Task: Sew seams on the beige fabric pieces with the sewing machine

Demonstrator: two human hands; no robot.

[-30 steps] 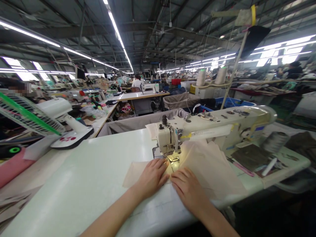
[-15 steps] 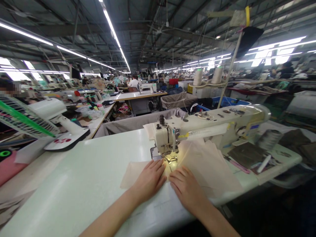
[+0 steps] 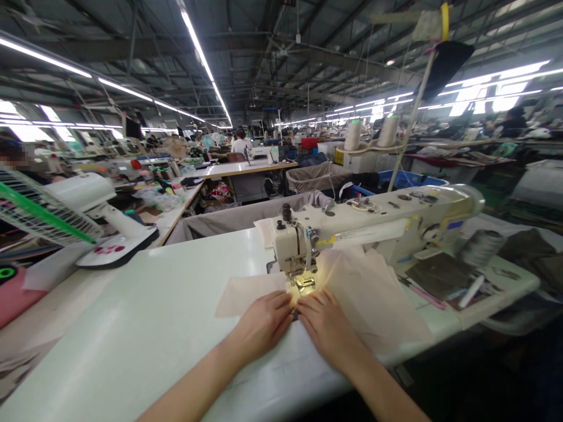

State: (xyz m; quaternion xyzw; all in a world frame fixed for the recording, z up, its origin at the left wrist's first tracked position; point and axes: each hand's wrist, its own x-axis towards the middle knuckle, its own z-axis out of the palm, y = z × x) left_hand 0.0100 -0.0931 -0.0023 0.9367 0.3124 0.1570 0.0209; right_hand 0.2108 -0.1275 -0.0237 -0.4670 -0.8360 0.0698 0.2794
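Observation:
Pale beige fabric point(image 3: 248, 295) lies under the lit needle area of a white sewing machine point(image 3: 294, 249). A wider spread of the fabric extends to the right of the needle. My left hand point(image 3: 265, 321) grips the near edge of the cloth, fingers together, just left of the presser foot point(image 3: 305, 283). Close beside it, my right hand point(image 3: 323, 325) holds the same edge with bent fingers. The fingertips of both hands almost meet in front of the foot. Parts of the thumbs and the cloth beneath the fingers are hidden.
A white fan point(image 3: 79, 217) stands on the left. Right of the machine lie pink-handled scissors point(image 3: 428, 298), a grey thread cone point(image 3: 481, 249) and dark cloth pieces point(image 3: 437, 275). Two thread spools point(image 3: 352, 136) sit on a stand behind. A grey cloth bin point(image 3: 237, 217) borders the table's far side.
The left part of the fabric has shifted away from me, toward the machine. My left hand's fingers have drawn in and slid back a little, and my right hand has moved slightly left and forward.

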